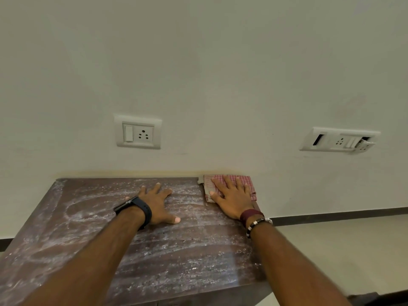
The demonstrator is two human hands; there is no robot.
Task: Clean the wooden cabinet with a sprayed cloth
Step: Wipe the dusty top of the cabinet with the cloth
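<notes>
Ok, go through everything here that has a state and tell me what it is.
cabinet top: dusty, streaked white
checked cloth: flat at far right corner
right hand: pressing cloth, fingers straight
left hand: flat on top
left socket plate: intact
right socket plate: broken, hanging loose

Dark brown wooden cabinet (176,250) set against the wall, flat top streaked with white dusty smears, red-and-white checked cloth (229,184) folded flat at the far right corner, slightly overhanging the right edge
</notes>
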